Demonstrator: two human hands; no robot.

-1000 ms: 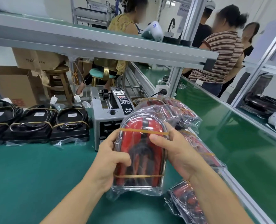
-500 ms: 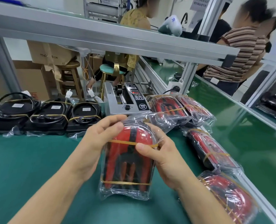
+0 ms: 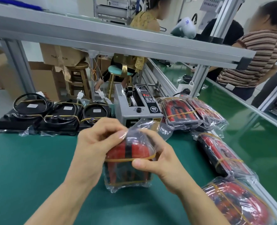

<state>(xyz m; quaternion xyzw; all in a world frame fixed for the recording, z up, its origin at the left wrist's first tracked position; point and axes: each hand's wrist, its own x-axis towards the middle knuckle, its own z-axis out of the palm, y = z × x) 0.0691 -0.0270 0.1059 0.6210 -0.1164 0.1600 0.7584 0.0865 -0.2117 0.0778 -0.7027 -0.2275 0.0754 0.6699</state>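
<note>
Pinching the bag top with our left hand [image 3: 95, 143] and right hand [image 3: 157, 158], we hold the red pack [image 3: 129, 166] upright, rounded end far.

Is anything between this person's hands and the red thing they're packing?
Only its clear plastic bag. The left hand pinches the bag's loose top; the right hand grips the bagged red item at the upper rubber band.

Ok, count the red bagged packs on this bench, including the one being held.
5. Held pack, between left hand and right hand; back-left pack and back-right pack beside the tape dispenser; right-edge pack; corner pack. Others may hide beneath.
</note>
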